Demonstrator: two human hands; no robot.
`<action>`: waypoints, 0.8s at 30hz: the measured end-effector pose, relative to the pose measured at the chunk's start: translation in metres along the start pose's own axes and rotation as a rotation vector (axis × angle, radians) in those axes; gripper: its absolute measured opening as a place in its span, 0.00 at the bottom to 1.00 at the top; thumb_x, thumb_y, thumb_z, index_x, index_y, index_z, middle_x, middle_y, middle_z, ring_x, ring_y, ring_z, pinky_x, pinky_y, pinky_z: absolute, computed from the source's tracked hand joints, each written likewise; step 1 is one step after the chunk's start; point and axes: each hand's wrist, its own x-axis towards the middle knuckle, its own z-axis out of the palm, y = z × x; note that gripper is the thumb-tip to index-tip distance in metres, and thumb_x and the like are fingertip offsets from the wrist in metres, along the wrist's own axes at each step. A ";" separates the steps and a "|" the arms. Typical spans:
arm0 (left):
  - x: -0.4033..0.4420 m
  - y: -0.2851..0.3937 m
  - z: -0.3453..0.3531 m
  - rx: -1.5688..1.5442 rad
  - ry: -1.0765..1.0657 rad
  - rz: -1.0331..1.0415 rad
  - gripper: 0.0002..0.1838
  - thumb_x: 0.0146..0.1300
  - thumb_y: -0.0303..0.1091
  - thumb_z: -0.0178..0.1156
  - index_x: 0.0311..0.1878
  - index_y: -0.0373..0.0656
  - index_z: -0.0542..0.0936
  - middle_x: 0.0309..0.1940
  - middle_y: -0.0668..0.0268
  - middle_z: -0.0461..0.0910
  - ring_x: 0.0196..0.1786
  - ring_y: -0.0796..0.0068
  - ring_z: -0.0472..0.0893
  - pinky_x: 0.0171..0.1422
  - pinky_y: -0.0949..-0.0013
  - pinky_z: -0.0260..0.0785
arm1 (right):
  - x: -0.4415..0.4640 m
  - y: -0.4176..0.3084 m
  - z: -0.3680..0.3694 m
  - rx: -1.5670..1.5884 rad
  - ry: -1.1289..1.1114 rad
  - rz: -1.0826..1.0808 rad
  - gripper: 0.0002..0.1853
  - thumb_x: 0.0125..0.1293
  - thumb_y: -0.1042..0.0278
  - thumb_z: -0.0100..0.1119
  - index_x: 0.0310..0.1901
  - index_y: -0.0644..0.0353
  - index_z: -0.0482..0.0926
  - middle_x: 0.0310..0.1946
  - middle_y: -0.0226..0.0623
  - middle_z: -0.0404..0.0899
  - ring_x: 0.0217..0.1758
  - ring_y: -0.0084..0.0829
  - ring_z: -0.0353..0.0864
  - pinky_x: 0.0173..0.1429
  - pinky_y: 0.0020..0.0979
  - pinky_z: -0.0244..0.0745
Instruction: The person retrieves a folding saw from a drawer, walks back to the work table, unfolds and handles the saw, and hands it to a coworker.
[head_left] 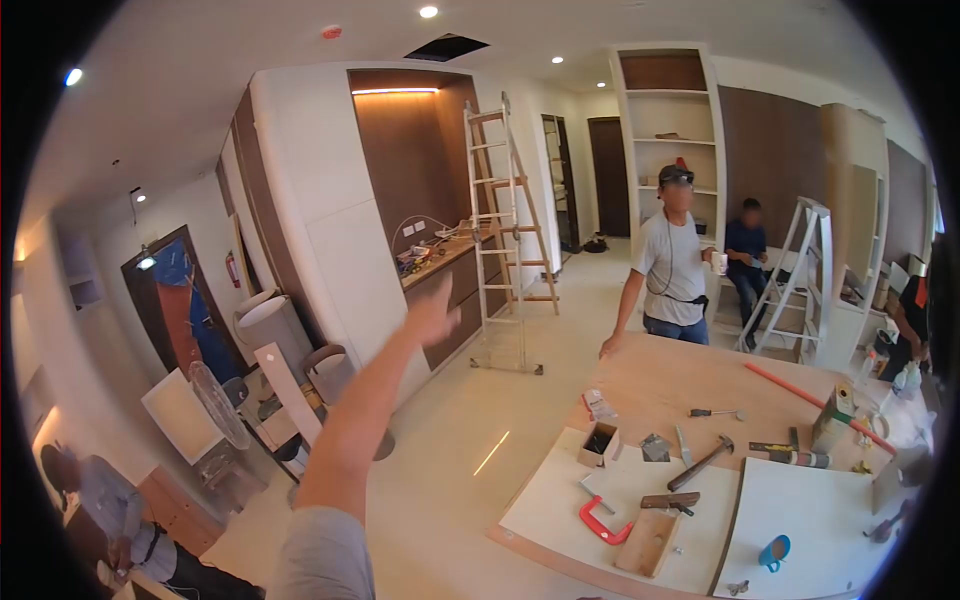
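Note:
My left hand [435, 318] is raised at the end of my outstretched arm, fingers extended forward and thumb apart, with nothing visible in it. Beyond it, in the same line of sight, stand a wooden counter [440, 262] with cables and small tools, and a folding ladder [497, 240]. My right hand is out of view. On the worktable [660, 375] to the right lie a hammer [700, 465], a red C-clamp [603, 523], a hand plane [670, 502] and a small open box [599, 443]. A blue mug [774, 553] stands near the front edge.
A person in a grey shirt [672, 255] stands behind the worktable, holding a cup. Another person [747, 250] sits near a white stepladder [795, 270]. Someone [120, 510] is at lower left. A standing fan [220, 405] and loose panels [180, 415] fill the left.

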 end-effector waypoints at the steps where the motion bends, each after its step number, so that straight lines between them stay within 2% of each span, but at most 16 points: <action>1: 0.036 0.022 -0.058 0.064 -0.009 -0.069 0.50 0.72 0.42 0.64 0.89 0.45 0.47 0.59 0.41 0.85 0.56 0.42 0.87 0.63 0.46 0.79 | 0.006 -0.014 -0.008 -0.005 -0.012 0.005 0.16 0.76 0.60 0.58 0.56 0.55 0.89 0.37 0.40 0.89 0.40 0.37 0.88 0.46 0.41 0.84; 2: 0.073 0.045 -0.116 0.128 -0.022 -0.137 0.50 0.72 0.42 0.64 0.89 0.46 0.46 0.58 0.44 0.87 0.54 0.44 0.89 0.61 0.48 0.80 | 0.015 -0.032 -0.017 -0.017 -0.015 -0.003 0.17 0.77 0.58 0.56 0.56 0.55 0.89 0.32 0.39 0.89 0.35 0.35 0.87 0.42 0.40 0.84; 3: 0.099 0.048 -0.155 0.029 0.012 -0.123 0.51 0.71 0.40 0.64 0.89 0.46 0.45 0.41 0.51 0.90 0.35 0.55 0.90 0.44 0.54 0.83 | 0.023 -0.037 -0.019 -0.029 -0.015 -0.024 0.17 0.78 0.59 0.56 0.57 0.55 0.89 0.33 0.39 0.89 0.35 0.35 0.88 0.43 0.41 0.84; 4: 0.117 0.053 -0.194 -0.149 -0.025 -0.185 0.51 0.70 0.38 0.65 0.89 0.45 0.47 0.30 0.57 0.88 0.23 0.65 0.83 0.31 0.60 0.79 | 0.031 -0.041 -0.021 -0.040 -0.015 -0.045 0.17 0.78 0.59 0.56 0.57 0.55 0.89 0.34 0.39 0.89 0.36 0.35 0.88 0.43 0.41 0.85; 6: 0.145 0.056 -0.245 -0.077 0.043 -0.217 0.48 0.70 0.37 0.65 0.88 0.46 0.50 0.26 0.58 0.85 0.21 0.67 0.82 0.27 0.63 0.78 | 0.063 -0.022 -0.015 -0.114 0.025 -0.195 0.18 0.81 0.57 0.55 0.61 0.55 0.87 0.38 0.38 0.90 0.35 0.34 0.89 0.41 0.40 0.85; 7: 0.160 0.040 -0.255 0.005 0.176 -0.084 0.44 0.71 0.37 0.66 0.85 0.42 0.55 0.21 0.60 0.80 0.20 0.69 0.79 0.22 0.65 0.74 | 0.078 -0.027 -0.013 -0.105 0.052 -0.169 0.18 0.81 0.57 0.55 0.61 0.55 0.87 0.38 0.38 0.90 0.35 0.34 0.89 0.41 0.40 0.85; 9: 0.168 0.050 -0.282 -0.317 0.135 -0.068 0.34 0.74 0.32 0.65 0.78 0.37 0.64 0.27 0.59 0.79 0.17 0.69 0.76 0.16 0.68 0.68 | 0.085 -0.068 -0.009 -0.026 0.082 -0.013 0.16 0.74 0.59 0.59 0.40 0.60 0.91 0.33 0.44 0.90 0.38 0.38 0.91 0.49 0.43 0.85; 10: 0.198 0.010 -0.281 -0.257 0.189 -0.072 0.37 0.70 0.34 0.71 0.80 0.41 0.68 0.24 0.63 0.80 0.18 0.70 0.78 0.18 0.66 0.71 | 0.105 -0.068 0.000 -0.059 0.064 -0.010 0.15 0.75 0.59 0.58 0.44 0.59 0.91 0.35 0.44 0.91 0.40 0.38 0.91 0.50 0.43 0.85; 12: 0.232 -0.024 -0.230 -0.229 0.147 0.058 0.38 0.71 0.35 0.70 0.80 0.41 0.67 0.27 0.62 0.79 0.21 0.69 0.78 0.21 0.65 0.71 | 0.142 -0.053 0.044 -0.034 0.158 -0.056 0.15 0.76 0.60 0.59 0.47 0.58 0.92 0.40 0.47 0.92 0.44 0.39 0.91 0.53 0.43 0.84; 13: 0.259 -0.027 -0.193 -0.259 0.135 0.159 0.38 0.71 0.36 0.69 0.81 0.41 0.67 0.28 0.61 0.79 0.23 0.69 0.78 0.23 0.65 0.71 | 0.152 -0.065 0.056 0.022 0.197 -0.134 0.15 0.74 0.60 0.59 0.45 0.60 0.92 0.41 0.49 0.91 0.43 0.44 0.90 0.53 0.46 0.84; 14: 0.288 -0.032 -0.155 -0.313 0.154 0.227 0.38 0.71 0.36 0.69 0.81 0.41 0.66 0.30 0.61 0.79 0.25 0.68 0.78 0.25 0.65 0.71 | 0.182 -0.045 0.089 -0.121 0.337 -0.104 0.15 0.73 0.60 0.59 0.44 0.61 0.91 0.40 0.50 0.90 0.43 0.49 0.89 0.52 0.50 0.83; 15: 0.320 -0.028 -0.118 -0.344 0.168 0.253 0.38 0.72 0.37 0.69 0.81 0.41 0.66 0.32 0.60 0.78 0.27 0.67 0.78 0.26 0.65 0.71 | 0.170 -0.094 0.089 -0.176 0.390 -0.052 0.15 0.72 0.60 0.59 0.44 0.62 0.90 0.37 0.50 0.90 0.40 0.52 0.88 0.49 0.53 0.82; 16: 0.333 -0.018 -0.089 -0.367 0.195 0.240 0.38 0.72 0.37 0.68 0.81 0.41 0.65 0.33 0.60 0.78 0.28 0.67 0.78 0.28 0.64 0.71 | 0.173 -0.117 0.104 -0.157 0.456 0.005 0.12 0.71 0.65 0.61 0.44 0.63 0.89 0.37 0.55 0.88 0.38 0.45 0.87 0.47 0.46 0.80; 19: 0.328 -0.051 -0.066 -0.369 0.237 0.134 0.38 0.73 0.39 0.67 0.82 0.41 0.64 0.38 0.58 0.78 0.33 0.65 0.77 0.33 0.64 0.71 | 0.196 -0.142 0.158 0.181 0.474 0.030 0.11 0.70 0.67 0.60 0.43 0.63 0.89 0.34 0.51 0.88 0.37 0.43 0.87 0.45 0.44 0.79; 23: 0.332 -0.059 -0.058 -0.415 0.260 0.125 0.39 0.74 0.42 0.65 0.83 0.41 0.62 0.44 0.56 0.77 0.40 0.63 0.77 0.40 0.63 0.72 | 0.165 -0.148 0.199 0.030 0.593 0.063 0.09 0.68 0.69 0.61 0.42 0.60 0.89 0.29 0.42 0.87 0.32 0.39 0.86 0.41 0.43 0.79; 24: 0.338 -0.064 -0.053 -0.428 0.265 0.129 0.39 0.75 0.42 0.65 0.83 0.42 0.62 0.46 0.55 0.76 0.42 0.62 0.77 0.41 0.62 0.72 | 0.154 -0.149 0.207 0.077 0.660 0.116 0.08 0.65 0.69 0.61 0.38 0.63 0.88 0.27 0.45 0.85 0.30 0.37 0.84 0.39 0.44 0.76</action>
